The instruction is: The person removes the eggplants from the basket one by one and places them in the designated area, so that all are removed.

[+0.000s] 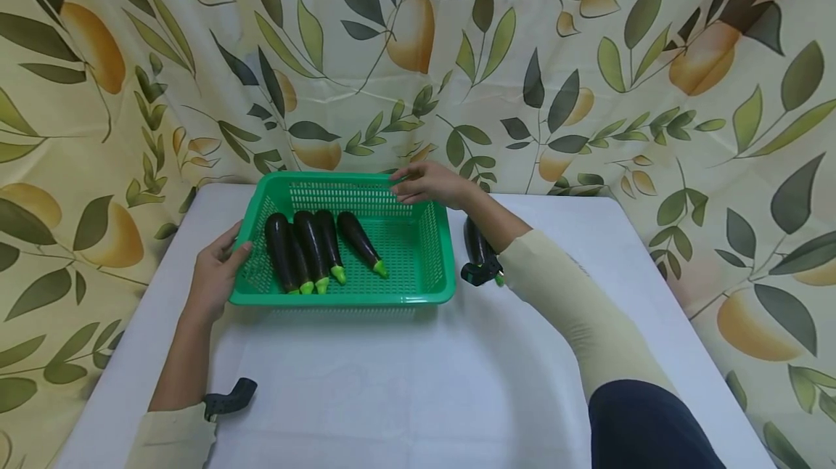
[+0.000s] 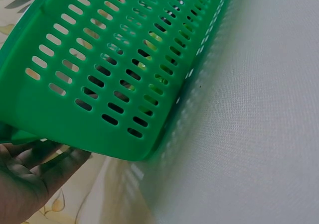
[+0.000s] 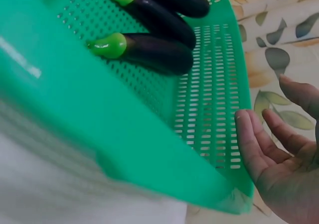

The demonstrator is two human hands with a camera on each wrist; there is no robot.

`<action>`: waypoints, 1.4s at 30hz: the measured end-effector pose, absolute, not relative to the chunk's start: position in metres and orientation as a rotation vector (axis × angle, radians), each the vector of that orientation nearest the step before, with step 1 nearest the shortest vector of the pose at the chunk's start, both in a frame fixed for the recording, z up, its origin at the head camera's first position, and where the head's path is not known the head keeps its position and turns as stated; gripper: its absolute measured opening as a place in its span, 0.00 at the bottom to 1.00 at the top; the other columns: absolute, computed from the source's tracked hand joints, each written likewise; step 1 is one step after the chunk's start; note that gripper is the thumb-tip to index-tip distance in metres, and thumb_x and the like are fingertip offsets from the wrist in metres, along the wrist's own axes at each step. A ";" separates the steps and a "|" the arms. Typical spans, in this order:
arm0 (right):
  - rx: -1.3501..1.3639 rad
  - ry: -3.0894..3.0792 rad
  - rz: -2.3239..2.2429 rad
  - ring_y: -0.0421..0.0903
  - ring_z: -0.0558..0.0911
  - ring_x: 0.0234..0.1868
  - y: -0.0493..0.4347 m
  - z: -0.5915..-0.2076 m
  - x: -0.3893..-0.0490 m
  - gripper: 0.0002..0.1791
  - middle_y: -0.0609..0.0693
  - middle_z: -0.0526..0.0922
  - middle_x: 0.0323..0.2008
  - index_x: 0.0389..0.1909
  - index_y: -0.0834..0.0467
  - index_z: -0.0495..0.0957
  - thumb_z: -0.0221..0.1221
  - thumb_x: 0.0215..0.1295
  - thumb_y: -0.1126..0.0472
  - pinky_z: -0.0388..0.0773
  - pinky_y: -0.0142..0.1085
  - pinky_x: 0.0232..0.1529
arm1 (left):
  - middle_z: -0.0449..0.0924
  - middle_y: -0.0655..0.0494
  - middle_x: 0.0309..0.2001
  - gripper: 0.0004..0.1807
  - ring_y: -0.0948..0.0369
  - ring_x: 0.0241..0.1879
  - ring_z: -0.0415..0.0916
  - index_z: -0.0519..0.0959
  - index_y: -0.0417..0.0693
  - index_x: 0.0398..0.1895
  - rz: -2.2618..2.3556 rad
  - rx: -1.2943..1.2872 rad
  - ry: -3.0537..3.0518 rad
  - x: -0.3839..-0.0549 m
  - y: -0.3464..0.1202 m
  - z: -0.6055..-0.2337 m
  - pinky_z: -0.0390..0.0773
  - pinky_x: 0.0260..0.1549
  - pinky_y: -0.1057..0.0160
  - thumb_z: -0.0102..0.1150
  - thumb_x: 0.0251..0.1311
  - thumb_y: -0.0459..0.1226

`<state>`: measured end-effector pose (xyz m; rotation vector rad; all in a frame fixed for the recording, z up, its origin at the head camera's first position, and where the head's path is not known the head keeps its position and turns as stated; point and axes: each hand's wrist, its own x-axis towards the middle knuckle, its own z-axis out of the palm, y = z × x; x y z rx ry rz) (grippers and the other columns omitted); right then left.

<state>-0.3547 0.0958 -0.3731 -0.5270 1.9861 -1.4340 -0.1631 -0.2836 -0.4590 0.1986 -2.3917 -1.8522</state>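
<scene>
Table [image 1: 339, 382] under all; basket [image 1: 353, 300] at 12 o'clock; left hand [image 1: 218, 269] clamped on its rim at 9, likely steadying it; right hand [image 1: 431, 184] at 1, fingers apart, holding nothing; eggplants [image 1: 308, 240] inside toward 9; spare eggplant [image 1: 475, 240] outside at 3.

Basket [image 1: 339, 300], one: green plastic, slotted walls, opening upward, its left side gripped by your left hand [image 1: 215, 271]. Inside eggplants [image 1: 313, 247], five: glossy dark purple, green-capped, stems toward you; four clustered left, one slanting apart. Outside right: further eggplant [image 1: 473, 240], partly hidden.
</scene>
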 end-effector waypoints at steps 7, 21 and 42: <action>-0.507 2.031 -1.359 0.67 0.76 0.65 0.078 -0.377 -0.355 0.26 0.63 0.82 0.56 0.71 0.73 0.70 0.60 0.77 0.67 0.72 0.55 0.67 | 0.67 0.35 0.74 0.31 0.70 0.52 0.76 0.59 0.44 0.82 -1.869 0.191 -2.378 -0.164 -0.284 -0.460 0.79 0.43 0.75 0.51 0.82 0.42; -0.578 2.002 -1.298 0.67 0.77 0.64 0.052 -0.391 -0.358 0.27 0.65 0.81 0.59 0.70 0.75 0.68 0.60 0.76 0.67 0.76 0.51 0.65 | 0.66 0.36 0.74 0.32 0.71 0.54 0.76 0.59 0.44 0.82 -1.882 0.197 -2.366 -0.165 -0.285 -0.463 0.79 0.45 0.75 0.52 0.82 0.42; -0.510 1.985 -1.302 0.64 0.80 0.60 0.031 -0.426 -0.355 0.26 0.65 0.83 0.55 0.68 0.73 0.72 0.64 0.73 0.68 0.77 0.52 0.63 | 0.67 0.37 0.74 0.31 0.67 0.55 0.76 0.60 0.45 0.83 -1.888 0.220 -2.372 -0.165 -0.286 -0.462 0.79 0.45 0.75 0.52 0.82 0.43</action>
